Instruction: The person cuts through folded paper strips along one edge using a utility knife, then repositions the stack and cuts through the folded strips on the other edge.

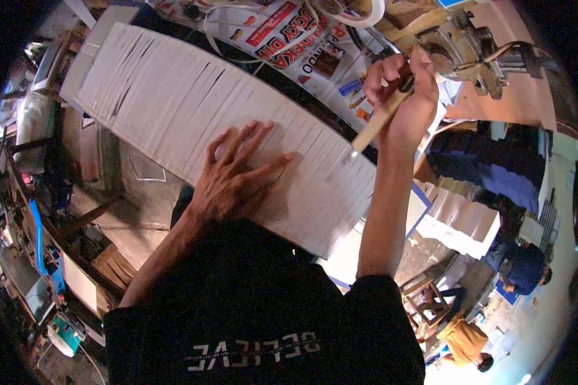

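Observation:
A long pale stack of layered sheets, with thin dark gaps between some layers, lies slantwise across the workbench. My left hand rests flat on its middle, fingers spread. Above the right part of the stack, my right hand is wrapped round the handle of a light-coloured brush-like tool. The whitish tip of the tool is at the stack's upper edge; whether it touches cannot be told.
Behind the stack lies a printed banner. A roll of tape and a metal vise-like device are at the top right. White stacked sheets stand at right. Two people are farther off at lower right.

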The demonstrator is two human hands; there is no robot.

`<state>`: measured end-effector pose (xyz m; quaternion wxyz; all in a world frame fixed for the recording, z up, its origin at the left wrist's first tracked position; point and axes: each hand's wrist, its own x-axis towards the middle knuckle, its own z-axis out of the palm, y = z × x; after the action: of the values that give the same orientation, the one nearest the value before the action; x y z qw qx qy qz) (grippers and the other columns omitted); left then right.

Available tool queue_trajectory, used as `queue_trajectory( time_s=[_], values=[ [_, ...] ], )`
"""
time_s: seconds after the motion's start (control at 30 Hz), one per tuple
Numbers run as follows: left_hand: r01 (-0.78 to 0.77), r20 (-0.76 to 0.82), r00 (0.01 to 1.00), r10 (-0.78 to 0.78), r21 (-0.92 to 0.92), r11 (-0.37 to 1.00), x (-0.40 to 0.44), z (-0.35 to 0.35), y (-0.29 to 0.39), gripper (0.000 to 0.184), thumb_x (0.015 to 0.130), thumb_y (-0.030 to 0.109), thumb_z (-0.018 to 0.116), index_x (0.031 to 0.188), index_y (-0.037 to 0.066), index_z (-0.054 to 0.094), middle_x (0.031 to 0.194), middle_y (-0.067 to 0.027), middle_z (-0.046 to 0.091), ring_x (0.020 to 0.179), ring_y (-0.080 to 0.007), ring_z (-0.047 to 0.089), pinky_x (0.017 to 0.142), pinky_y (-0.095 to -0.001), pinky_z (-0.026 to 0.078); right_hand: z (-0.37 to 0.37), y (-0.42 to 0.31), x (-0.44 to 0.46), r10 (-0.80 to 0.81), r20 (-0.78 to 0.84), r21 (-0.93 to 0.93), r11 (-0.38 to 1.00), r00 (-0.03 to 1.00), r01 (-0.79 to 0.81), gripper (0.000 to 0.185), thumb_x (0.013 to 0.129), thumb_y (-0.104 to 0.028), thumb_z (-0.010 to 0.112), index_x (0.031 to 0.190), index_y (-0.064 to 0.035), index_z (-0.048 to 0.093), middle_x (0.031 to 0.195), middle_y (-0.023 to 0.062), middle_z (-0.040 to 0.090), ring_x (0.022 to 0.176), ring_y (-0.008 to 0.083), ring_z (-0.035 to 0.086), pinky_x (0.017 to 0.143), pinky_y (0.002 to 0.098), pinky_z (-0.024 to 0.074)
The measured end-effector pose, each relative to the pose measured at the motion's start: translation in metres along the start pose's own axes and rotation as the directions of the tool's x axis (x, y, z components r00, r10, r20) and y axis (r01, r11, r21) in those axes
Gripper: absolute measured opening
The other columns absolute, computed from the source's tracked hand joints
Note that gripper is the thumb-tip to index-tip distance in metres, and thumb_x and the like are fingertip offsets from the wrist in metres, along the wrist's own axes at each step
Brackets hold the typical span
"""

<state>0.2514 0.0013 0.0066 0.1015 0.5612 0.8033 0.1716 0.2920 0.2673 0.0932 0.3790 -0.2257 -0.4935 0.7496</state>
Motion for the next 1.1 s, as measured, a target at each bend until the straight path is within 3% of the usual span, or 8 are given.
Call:
queue_trajectory(
  time_s=[0.17,0.23,0.37,0.5,0.57,0.9,1.0,1.1],
  values=[
    [0.001,-0.008,1.0,-0.001,0.016,1.0,-0.002,0.004,0.002,0.062,0.089,0.046,0.074,0.148,0.041,0.055,0.171,-0.0078,0.027,0.157,-0.0288,0.026,0.124,-0.0544,0.018,0.007,0.009,-0.001,-0.036,-0.02,-0.021,0.999,0.999,0.035,0.043,0.107,-0.04,0.053,0.079,-0.0103,0.042,0.061,-0.0015,0.033,0.046,0.0107,0.03,0.043,0.0283,0.0247],
    [-0.031,-0.053,0.998,0.029,-0.042,0.999,-0.002,0.009,-0.001,0.06,0.09,0.044,0.073,0.148,0.042,0.055,0.17,-0.0075,0.028,0.156,-0.0283,0.026,0.124,-0.0538,0.018,0.012,0.013,-0.001,-0.099,0.047,-0.229,0.968,0.994,0.107,0.048,0.107,-0.041,0.055,0.072,-0.0115,0.04,0.057,-0.0022,0.029,0.045,0.0094,0.031,0.042,0.0266,0.023],
    [-0.004,-0.065,0.998,0.002,-0.035,0.999,0.0,0.003,0.001,0.055,0.091,0.044,0.072,0.145,0.042,0.058,0.169,-0.0071,0.03,0.155,-0.028,0.028,0.124,-0.0534,0.019,0.019,0.02,-0.001,-0.186,-0.014,-0.192,0.965,0.983,0.18,0.058,0.108,-0.04,0.054,0.061,-0.0133,0.033,0.053,-0.0016,0.03,0.041,0.0095,0.032,0.04,0.0268,0.021],
    [0.026,-0.086,0.996,-0.034,-0.088,0.996,0.004,-0.005,0.004,0.049,0.092,0.045,0.072,0.139,0.039,0.062,0.167,-0.0071,0.033,0.153,-0.0285,0.031,0.124,-0.0535,0.021,0.017,0.038,0.002,-0.245,-0.074,-0.155,0.96,0.967,0.232,0.058,0.108,-0.04,0.053,0.062,-0.012,0.032,0.052,-0.0013,0.03,0.04,0.0099,0.031,0.039,0.0277,0.0211],
    [0.038,-0.05,0.998,-0.042,-0.091,0.995,0.003,-0.007,0.005,0.051,0.091,0.045,0.073,0.14,0.039,0.062,0.167,-0.0067,0.033,0.154,-0.0284,0.031,0.124,-0.0536,0.022,0.01,0.038,0.004,-0.235,0.059,-0.167,0.956,0.97,0.241,0.059,0.109,-0.039,0.052,0.062,-0.0113,0.031,0.051,-0.0009,0.03,0.04,0.0101,0.031,0.039,0.0282,0.0208],
    [0.044,-0.079,0.996,-0.051,-0.093,0.995,0.002,-0.003,0.003,0.052,0.088,0.046,0.075,0.139,0.04,0.064,0.167,-0.006,0.034,0.154,-0.0281,0.03,0.124,-0.053,0.021,0.015,0.058,0.01,-0.21,0.003,-0.14,0.968,0.978,0.209,0.053,0.107,-0.034,0.059,0.065,-0.0096,0.039,0.053,-0.0018,0.034,0.043,0.0089,0.032,0.042,0.0264,0.0277],
    [0.031,-0.098,0.994,-0.04,-0.088,0.996,0.002,0.002,0.001,0.055,0.087,0.047,0.076,0.14,0.041,0.063,0.167,-0.0059,0.034,0.154,-0.0278,0.03,0.124,-0.0525,0.021,0.017,0.064,0.014,-0.25,0.03,-0.134,0.958,0.968,0.252,0.05,0.106,-0.032,0.061,0.067,-0.0088,0.04,0.055,-0.0022,0.035,0.045,0.0072,0.033,0.043,0.0253,0.0294],
    [0.044,-0.077,0.996,-0.051,-0.092,0.995,0.002,0.0,0.003,0.056,0.087,0.048,0.077,0.141,0.041,0.062,0.167,-0.0059,0.034,0.154,-0.0275,0.03,0.124,-0.0523,0.021,0.017,0.066,0.022,-0.39,0.029,-0.258,0.887,0.92,0.384,0.049,0.107,-0.033,0.06,0.069,-0.0072,0.044,0.057,-0.003,0.039,0.048,0.0052,0.037,0.045,0.0236,0.0324]
  ],
)
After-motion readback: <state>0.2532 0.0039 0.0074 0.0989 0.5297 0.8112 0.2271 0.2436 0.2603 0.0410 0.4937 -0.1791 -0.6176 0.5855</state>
